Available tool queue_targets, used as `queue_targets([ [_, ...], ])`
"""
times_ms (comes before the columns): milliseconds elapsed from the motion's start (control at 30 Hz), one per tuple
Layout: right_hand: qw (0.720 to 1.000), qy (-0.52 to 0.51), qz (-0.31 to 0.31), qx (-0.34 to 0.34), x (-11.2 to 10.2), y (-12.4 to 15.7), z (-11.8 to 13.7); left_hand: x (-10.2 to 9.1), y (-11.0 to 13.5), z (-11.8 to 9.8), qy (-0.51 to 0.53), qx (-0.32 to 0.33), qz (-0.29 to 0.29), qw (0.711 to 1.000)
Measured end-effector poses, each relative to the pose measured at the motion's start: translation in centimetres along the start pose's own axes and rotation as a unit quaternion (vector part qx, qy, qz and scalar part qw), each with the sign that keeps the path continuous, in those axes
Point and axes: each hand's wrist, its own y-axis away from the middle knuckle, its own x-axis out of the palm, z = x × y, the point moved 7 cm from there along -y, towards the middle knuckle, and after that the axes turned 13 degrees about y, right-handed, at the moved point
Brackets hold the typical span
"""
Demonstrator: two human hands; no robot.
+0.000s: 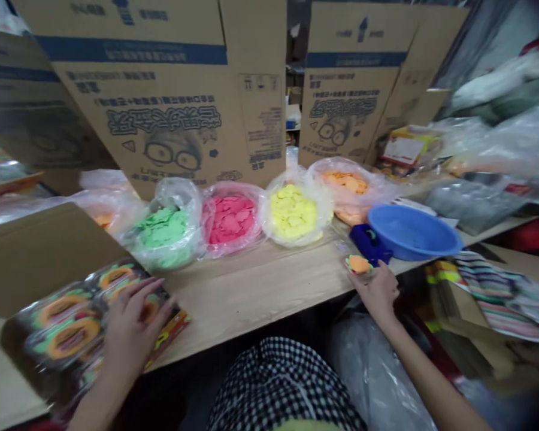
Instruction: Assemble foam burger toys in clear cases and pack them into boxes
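Right hand (381, 292) grasps one orange-topped piece (359, 264); left hand (128, 326) over one near-left carton (49, 257), grip cannot tell. Far: one pink-filled bag (209, 251); right: one blue basin (413, 221).

The left hand (128, 329) is palm down, fingers (137, 302) bent and spread; the right hand (379, 290) extends forward, fingers curled.

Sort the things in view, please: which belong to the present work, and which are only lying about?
Probably in the work:
burger-shaped piece, in the right hand
clear packs in the open carton, under the left hand
green pieces, pink pieces, yellow pieces, orange pieces

Probably lying about:
blue basin
striped cloth
large cardboard boxes
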Motion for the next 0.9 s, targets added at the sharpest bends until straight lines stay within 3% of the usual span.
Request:
queue_targets([
  [100,0.998,0.038,0.045,0.034,1.7,-1.0,-1.5,3.7,0.5,-1.9,0.069,-0.003,0.055,0.996],
  [233,0.996,0.032,0.082,0.026,3.6,-1.6,-0.9,7.8,1.1,-3.3,0.148,-0.018,0.100,0.984],
  [333,0.997,0.027,0.071,0.030,3.8,-1.8,-0.6,10.0,1.7,-4.1,0.195,-0.029,0.126,0.972],
  [467,0.997,0.014,0.076,-0.007,3.7,-0.5,0.5,12.5,2.7,-4.8,0.273,-0.099,0.162,0.943],
  [600,0.992,-0.036,0.091,-0.085,3.6,3.3,3.7,16.3,3.8,-4.8,0.367,-0.226,0.189,0.882],
  [733,0.974,-0.111,0.103,-0.167,3.7,7.9,8.4,20.7,4.6,-3.5,0.456,-0.386,0.125,0.792],
  [833,0.955,-0.160,0.120,-0.219,3.8,10.4,11.7,22.9,4.3,-2.7,0.474,-0.413,0.110,0.770],
  [900,0.946,-0.181,0.130,-0.236,3.9,11.2,13.1,23.3,3.7,-2.4,0.483,-0.409,0.100,0.767],
])
